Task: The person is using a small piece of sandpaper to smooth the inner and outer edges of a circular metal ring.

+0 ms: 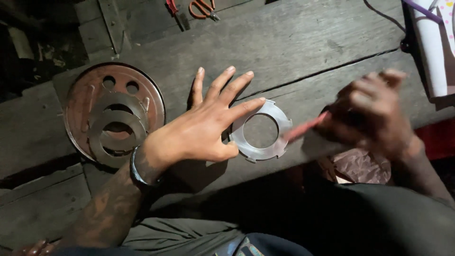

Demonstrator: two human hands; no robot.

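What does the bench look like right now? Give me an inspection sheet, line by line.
Surface: worn grey wooden planks with gaps between them.
Job's things: flat notched metal ring lying on the planks.
Clutter: round rusty dish holding two more rings; orange-handled pliers at the far edge.
Hands: left hand spread flat, fingertips on the ring's rim; right hand blurred, closed on a reddish stick-like tool whose tip is at the ring.
Cables: dark cord top right.
Surroundings: dim; crumpled brown paper near the lap.
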